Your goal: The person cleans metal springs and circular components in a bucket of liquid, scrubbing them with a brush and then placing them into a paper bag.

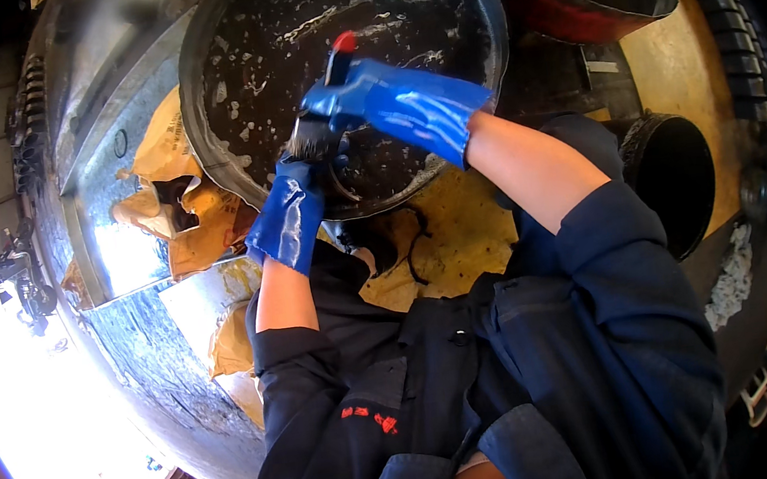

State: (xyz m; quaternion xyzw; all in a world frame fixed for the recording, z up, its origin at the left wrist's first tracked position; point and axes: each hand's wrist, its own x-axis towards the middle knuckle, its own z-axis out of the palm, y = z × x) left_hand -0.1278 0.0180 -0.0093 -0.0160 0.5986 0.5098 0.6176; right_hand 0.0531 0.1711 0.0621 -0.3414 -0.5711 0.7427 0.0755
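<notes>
Both my hands wear blue rubber gloves and meet over the near left part of a wide round tub (195, 119) of dark liquid with pale foam patches. In my right hand (354, 96) is a brush (312, 138). Its black handle with a red tip points up and away, and its dark bristles face down toward my other glove. My left hand (295, 181) is closed just under the bristles, at the tub's near rim. The brush covers most of its fingers, so what it holds, if anything, is hidden.
A red-walled open drum (565, 10) stands at the far right, beside a black tyre (726, 26). Nearer on the right lies a dark open cylinder (672, 181). Torn brown paper (200, 226) lies left of the tub. Stained yellowish sheeting (458, 241) covers the floor before me.
</notes>
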